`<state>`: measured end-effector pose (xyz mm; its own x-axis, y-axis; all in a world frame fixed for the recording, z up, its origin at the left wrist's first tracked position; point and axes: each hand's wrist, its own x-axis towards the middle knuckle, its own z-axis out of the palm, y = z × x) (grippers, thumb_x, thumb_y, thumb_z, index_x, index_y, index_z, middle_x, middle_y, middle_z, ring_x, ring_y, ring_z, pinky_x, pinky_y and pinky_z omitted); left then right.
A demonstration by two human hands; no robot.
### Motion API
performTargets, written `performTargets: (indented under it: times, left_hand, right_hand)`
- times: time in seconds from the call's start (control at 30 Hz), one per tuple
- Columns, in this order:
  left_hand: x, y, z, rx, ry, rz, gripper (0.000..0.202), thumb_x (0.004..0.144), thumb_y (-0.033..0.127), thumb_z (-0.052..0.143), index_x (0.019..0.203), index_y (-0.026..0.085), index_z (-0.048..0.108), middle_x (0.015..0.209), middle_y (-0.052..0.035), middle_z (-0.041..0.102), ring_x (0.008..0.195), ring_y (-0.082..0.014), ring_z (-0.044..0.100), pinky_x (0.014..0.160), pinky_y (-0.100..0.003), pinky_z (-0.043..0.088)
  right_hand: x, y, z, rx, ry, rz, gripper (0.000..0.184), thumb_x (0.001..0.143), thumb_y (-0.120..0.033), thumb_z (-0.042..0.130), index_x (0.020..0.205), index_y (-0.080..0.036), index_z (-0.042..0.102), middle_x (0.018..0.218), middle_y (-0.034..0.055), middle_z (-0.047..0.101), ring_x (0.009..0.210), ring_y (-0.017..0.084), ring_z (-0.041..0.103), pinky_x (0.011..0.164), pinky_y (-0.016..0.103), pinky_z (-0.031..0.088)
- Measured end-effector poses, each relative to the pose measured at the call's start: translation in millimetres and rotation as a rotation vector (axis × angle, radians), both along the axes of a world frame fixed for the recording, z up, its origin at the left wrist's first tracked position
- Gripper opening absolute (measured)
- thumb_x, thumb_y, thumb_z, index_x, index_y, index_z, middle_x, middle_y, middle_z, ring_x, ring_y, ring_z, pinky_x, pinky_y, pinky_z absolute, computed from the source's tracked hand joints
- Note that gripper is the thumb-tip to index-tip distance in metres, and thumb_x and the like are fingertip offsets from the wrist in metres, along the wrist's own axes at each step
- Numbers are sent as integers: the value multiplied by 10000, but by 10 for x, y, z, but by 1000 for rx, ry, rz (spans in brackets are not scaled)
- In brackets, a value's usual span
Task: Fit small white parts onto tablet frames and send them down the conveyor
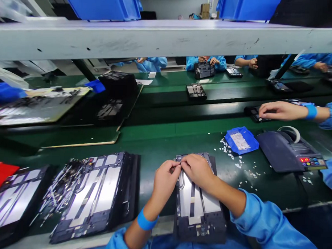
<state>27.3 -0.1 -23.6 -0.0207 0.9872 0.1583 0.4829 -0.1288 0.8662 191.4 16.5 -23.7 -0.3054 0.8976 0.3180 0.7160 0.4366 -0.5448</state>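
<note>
Two bare hands work at the far end of one flat, rectangular black-and-silver panel [194, 203] lying at the near edge of a smooth green tabletop [157, 147]. The left hand [166, 180] and right hand [199, 173] meet there, fingers bent and drawn close together; whether a small part is between the fingertips cannot be told. One smooth blue band [147, 220] rings the left wrist. Two similar panels, shiny and metallic at the centre, lie near left, a tangled heap of slender white and dark strips [61, 190] between them. To the right, one angular blue plastic tray [252, 140] holds tiny white pieces, many more scattered beside it, next to one dark grey machine [279, 152] with red digits. Two blue plastic bins [102, 5] top a scuffed white shelf [158, 42].
</note>
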Motion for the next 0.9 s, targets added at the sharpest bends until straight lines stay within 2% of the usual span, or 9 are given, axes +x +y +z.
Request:
performTargets:
  times: [0.1,0.2,0.33,0.47,0.57,0.73,0.9]
  left_hand:
    - [3,-38,49,83,71,-44,137,868,238,608,796,224,724,793,-12,713,752,-179,629,710,-289,460]
    - [2,-42,98,91,101,-91,147,863,220,594,767,224,705,778,-8,694,761,-179,616,718,-288,444]
    - [3,11,85,-41,9,-78,119,839,263,594,779,215,686,747,-2,665,716,-173,590,677,-283,433]
    - [-3,78,21,-227,-209,-73,133,810,337,617,789,207,626,715,16,614,649,-155,550,608,-265,419]
    - [-20,88,0,-237,-208,-98,138,812,344,627,797,207,620,704,24,592,629,-147,526,592,-260,403]
    - [-37,38,36,-46,-11,-108,90,861,270,611,819,216,668,782,2,637,692,-159,568,652,-274,444]
    - [-32,-17,10,222,92,-151,113,880,167,598,796,224,648,944,-36,708,904,-190,664,788,-299,520]
  right_hand:
    - [-4,-9,-7,47,-39,11,107,958,-161,627,940,-194,727,908,55,764,877,207,706,824,301,508]
    - [-9,17,-15,90,-84,-2,98,922,-142,637,884,-189,715,858,59,750,826,206,694,790,296,498]
    - [-6,78,-26,87,-78,5,116,888,-107,643,823,-193,684,813,47,729,782,191,674,756,279,482]
    - [16,62,-44,100,-32,53,115,935,-111,613,945,-174,708,893,66,750,854,203,693,798,290,497]
    - [33,20,-49,79,0,87,117,954,-130,621,999,-171,720,933,72,763,889,208,706,826,298,509]
    - [37,-4,-39,14,35,45,114,933,-120,643,945,-199,724,893,41,768,859,189,717,808,279,515]
    - [33,-38,-92,126,18,59,114,935,-125,614,921,-187,708,881,56,763,840,203,712,791,293,522]
